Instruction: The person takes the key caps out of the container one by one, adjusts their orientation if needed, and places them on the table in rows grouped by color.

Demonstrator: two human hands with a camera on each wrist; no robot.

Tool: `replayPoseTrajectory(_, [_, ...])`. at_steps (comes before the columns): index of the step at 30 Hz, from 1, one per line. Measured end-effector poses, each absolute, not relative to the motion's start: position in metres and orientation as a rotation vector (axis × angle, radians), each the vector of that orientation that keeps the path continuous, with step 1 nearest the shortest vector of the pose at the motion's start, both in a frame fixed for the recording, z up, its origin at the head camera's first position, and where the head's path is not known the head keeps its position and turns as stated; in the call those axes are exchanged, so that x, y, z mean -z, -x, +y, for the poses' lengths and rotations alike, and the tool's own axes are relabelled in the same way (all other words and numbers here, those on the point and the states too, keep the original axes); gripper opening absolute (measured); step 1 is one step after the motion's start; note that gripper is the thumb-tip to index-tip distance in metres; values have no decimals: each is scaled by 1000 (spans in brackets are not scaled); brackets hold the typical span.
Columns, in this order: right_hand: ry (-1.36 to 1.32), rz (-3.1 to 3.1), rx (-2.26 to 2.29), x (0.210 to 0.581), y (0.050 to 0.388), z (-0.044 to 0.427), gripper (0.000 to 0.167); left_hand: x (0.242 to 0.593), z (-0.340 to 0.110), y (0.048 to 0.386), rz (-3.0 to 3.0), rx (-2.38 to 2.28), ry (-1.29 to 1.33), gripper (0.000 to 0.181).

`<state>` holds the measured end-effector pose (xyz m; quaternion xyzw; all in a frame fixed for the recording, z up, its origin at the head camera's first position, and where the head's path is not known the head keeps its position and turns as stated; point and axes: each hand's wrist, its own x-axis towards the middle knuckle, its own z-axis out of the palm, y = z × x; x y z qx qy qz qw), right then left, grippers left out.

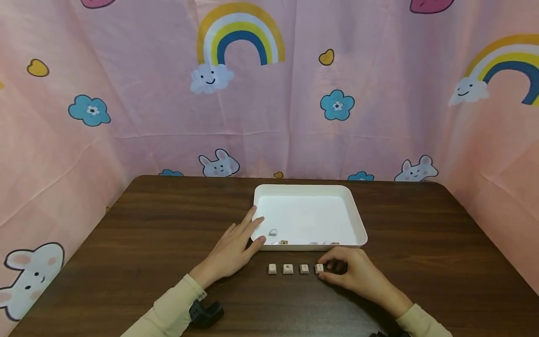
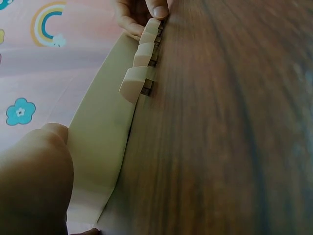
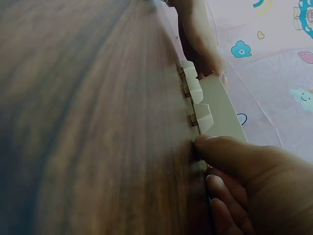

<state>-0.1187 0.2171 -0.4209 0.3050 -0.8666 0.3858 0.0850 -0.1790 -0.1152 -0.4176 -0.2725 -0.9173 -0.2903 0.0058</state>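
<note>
Several white keycaps [image 1: 287, 269] stand in a row on the brown table, in front of a white tray [image 1: 310, 248]. My right hand [image 1: 358, 274] pinches the rightmost keycap [image 1: 319, 268] between thumb and index finger, at table level. In the right wrist view the fingers hide that keycap, and other keycaps [image 3: 203, 117] line up beyond the thumb. My left hand [image 1: 231, 248] rests with extended, spread fingers on the tray's left rim, its thumb by the front left corner. The left wrist view shows the keycaps [image 2: 134, 83] along the tray's front wall.
Inside the tray, near its front edge, lie small pieces [image 1: 284, 242], too small to make out. A clear-looking bit [image 1: 273, 232] lies near its left side. The table [image 1: 168, 224] extends to both sides, with a patterned pink curtain [image 1: 261, 112] behind.
</note>
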Motion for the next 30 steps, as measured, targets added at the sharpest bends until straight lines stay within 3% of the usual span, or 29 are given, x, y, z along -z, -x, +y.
replayPoseTrajectory(30, [-946, -2596, -1094, 412, 116, 217, 21, 420, -116, 177, -2856, 919, 849, 62])
